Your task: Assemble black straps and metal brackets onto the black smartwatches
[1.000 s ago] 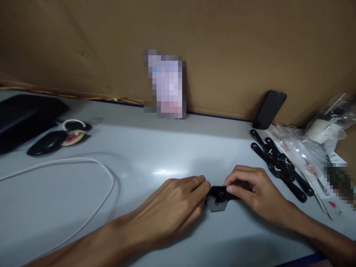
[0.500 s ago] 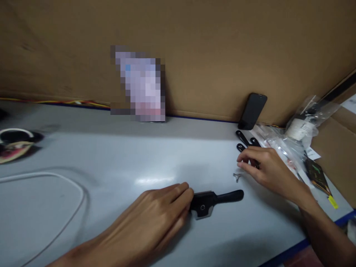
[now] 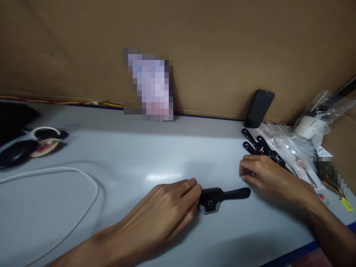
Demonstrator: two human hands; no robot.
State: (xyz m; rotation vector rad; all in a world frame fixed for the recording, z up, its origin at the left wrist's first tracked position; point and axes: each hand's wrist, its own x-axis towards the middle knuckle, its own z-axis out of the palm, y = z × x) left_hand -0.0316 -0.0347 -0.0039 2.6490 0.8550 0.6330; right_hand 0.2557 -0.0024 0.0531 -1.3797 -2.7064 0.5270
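My left hand (image 3: 175, 207) grips the left end of a black tool (image 3: 210, 202) with a silvery plate and a black handle pointing right, low over the grey table. My right hand (image 3: 257, 170) is to the right and slightly farther back, its thumb and fingertips pinched together near the tabletop. A tiny bit of metal shows at those fingertips; most of it is hidden. Just behind my right hand lie several black-handled tools (image 3: 260, 146), partly covered by it.
A dark phone (image 3: 259, 108) leans on the cardboard wall (image 3: 211, 55). Clear plastic packets (image 3: 292, 148) and a wrapped white roll (image 3: 310, 126) lie at the right. At the left are a white cable (image 3: 96, 185) and a black mouse-like object (image 3: 18, 154).
My right hand has come down onto the small silvery three-armed metal piece and closed its fingers there. The view has shifted a little left; my left hand still holds the black tool.
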